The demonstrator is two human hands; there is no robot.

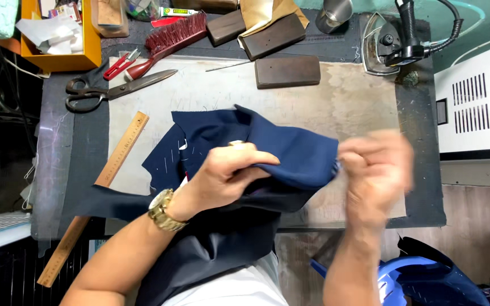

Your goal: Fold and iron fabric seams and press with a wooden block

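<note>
Blue cloth (pixel 290 150), middle of frame: looks soft, light, floppy. Left hand (pixel 228 173) fingers curled, holding fold. Right hand (pixel 375 170) blurry, seems pinching right edge. Best grab: edges.

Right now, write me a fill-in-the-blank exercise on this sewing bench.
1. Both hands hold a piece of ____ cloth.
2. The left hand wears a gold ____ at the wrist.
3. The wooden ruler lies to the ____ of the cloth.
4. The big scissors lie in front of the red-bristled ____.

Missing words: navy blue; watch; left; brush
</note>
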